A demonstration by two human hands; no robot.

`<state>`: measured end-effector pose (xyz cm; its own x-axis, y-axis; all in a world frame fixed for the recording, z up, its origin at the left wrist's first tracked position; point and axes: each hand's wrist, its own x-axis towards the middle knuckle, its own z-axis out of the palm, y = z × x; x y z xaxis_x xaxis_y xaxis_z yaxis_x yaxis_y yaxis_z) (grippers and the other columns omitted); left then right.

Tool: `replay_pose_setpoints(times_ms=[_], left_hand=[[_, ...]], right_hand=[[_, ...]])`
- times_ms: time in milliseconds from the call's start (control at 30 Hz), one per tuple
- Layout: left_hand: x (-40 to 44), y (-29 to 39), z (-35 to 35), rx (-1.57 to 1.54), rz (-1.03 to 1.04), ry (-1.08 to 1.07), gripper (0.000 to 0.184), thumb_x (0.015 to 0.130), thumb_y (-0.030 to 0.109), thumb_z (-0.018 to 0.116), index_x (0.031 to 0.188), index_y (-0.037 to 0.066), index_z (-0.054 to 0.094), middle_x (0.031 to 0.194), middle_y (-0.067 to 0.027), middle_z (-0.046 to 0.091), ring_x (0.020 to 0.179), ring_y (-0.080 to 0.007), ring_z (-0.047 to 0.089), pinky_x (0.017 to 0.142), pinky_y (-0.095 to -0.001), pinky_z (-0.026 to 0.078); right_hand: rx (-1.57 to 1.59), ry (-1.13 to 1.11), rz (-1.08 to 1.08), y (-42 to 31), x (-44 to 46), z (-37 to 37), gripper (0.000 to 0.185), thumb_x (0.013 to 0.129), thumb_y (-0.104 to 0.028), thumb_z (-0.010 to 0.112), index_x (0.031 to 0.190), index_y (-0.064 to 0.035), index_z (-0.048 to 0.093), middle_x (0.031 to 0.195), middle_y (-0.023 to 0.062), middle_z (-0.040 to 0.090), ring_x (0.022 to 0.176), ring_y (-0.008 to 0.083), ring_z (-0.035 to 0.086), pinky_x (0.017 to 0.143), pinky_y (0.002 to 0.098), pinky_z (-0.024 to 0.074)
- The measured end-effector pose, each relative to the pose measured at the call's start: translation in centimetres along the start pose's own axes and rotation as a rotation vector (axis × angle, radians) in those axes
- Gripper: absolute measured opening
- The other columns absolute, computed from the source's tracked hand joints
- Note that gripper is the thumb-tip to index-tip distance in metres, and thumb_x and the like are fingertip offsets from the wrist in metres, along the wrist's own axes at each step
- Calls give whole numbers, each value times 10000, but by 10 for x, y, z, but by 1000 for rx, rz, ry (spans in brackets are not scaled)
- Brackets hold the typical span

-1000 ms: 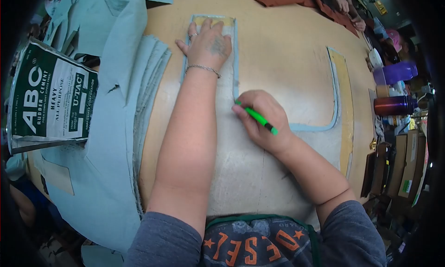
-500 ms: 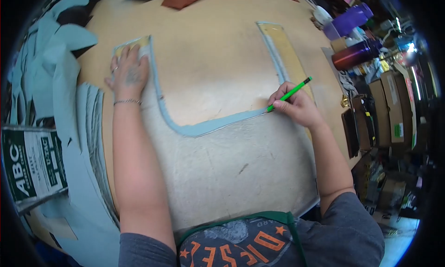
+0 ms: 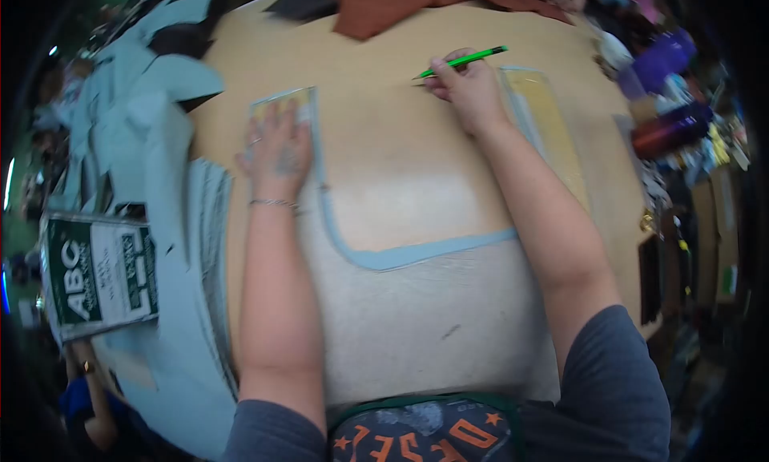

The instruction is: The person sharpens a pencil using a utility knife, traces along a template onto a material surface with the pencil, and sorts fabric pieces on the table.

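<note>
A large grey U-shaped template [image 3: 384, 326] lies on the tan tabletop, with yellow strips at its two upper ends. Light blue sheet material [image 3: 448, 244] shows as a band along its inner edge. Fingers spread, my left hand [image 3: 280, 145] presses flat on the left upper end. In my right hand [image 3: 473, 97] is a green pencil [image 3: 485, 53], its tip pointing left, beside the right upper end. Whether the tip touches the surface I cannot tell. My right forearm covers part of the template's right side.
Stacked light blue sheets [image 3: 172, 221] hang along the left edge, beside a green-and-white ABC bag [image 3: 104, 274]. Brown pieces [image 3: 384, 1] lie at the far edge. Bottles, including a purple one [image 3: 669, 61], stand at right. Another person's arm [image 3: 100, 414] shows at lower left.
My right hand has moved with the pencil from the inner bottom edge up and away toward the right upper end. My left hand stays on the left end. The whole view has shifted.
</note>
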<state>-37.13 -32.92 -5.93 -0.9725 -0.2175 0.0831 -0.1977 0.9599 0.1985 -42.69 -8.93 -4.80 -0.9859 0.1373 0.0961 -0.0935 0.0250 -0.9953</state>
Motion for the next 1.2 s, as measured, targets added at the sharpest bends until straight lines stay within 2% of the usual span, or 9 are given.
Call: replay_pose_setpoints(times_ms=[67,267,400,500,700,800,900,1000,1200], left_hand=[[-2,1,-3,-28,4,8,450,843,353,403,1277,239,386,1375,-20,274,1280,-304,195,942,-654,146],[-2,2,-3,-108,19,17,446,834,329,405,1267,223,404,1363,-35,283,1279,-307,186,941,-657,129],[-2,0,1,-139,36,47,437,831,324,407,1254,215,420,1356,-45,290,1277,-312,182,939,-658,122],[-2,-1,2,-168,46,66,435,827,324,413,1246,209,431,1352,-49,298,1275,-314,181,938,-660,114],[1,-4,2,-241,31,73,457,799,335,449,1232,190,452,1348,-37,321,1275,-300,192,949,-647,103],[2,-5,1,-261,16,72,476,783,336,468,1233,180,452,1347,-23,330,1273,-291,201,958,-638,102],[2,-5,4,-259,15,90,492,775,336,479,1238,172,447,1347,-14,334,1274,-286,205,962,-634,103],[3,-5,5,-255,15,107,496,776,348,484,1236,166,446,1349,-10,336,1274,-282,210,963,-633,106],[7,-9,11,-164,0,143,511,774,426,510,1210,164,466,1325,-12,380,1256,-271,270,962,-612,144]], right_hand=[[-76,-149,-100,9,-6,50,181,812,-130,591,849,-4,467,743,85,582,664,125,590,590,224,486],[-183,-121,-196,22,4,113,209,810,-160,598,845,7,477,713,86,592,676,130,594,618,237,476],[-331,-125,-279,23,5,126,209,801,-179,609,823,-8,492,700,76,595,664,131,592,617,253,464],[-409,-95,-333,16,-6,126,209,756,-215,629,814,-41,528,726,140,594,679,295,581,642,354,465],[-579,-222,-652,4,-66,114,163,758,-145,595,804,-51,470,771,129,551,711,321,546,604,385,443],[-510,-332,-682,-8,-108,99,163,748,-111,603,793,-54,457,738,125,524,686,314,530,587,372,436],[-447,-496,-544,-19,-154,76,169,740,-94,612,778,-55,453,718,126,509,676,310,523,594,359,439],[-417,-628,-534,-26,-184,42,152,746,-88,610,782,-54,467,711,114,514,683,288,531,613,336,443],[-340,-567,2,-39,-168,-78,102,787,-68,584,811,-32,492,750,37,551,765,161,535,717,290,427]])
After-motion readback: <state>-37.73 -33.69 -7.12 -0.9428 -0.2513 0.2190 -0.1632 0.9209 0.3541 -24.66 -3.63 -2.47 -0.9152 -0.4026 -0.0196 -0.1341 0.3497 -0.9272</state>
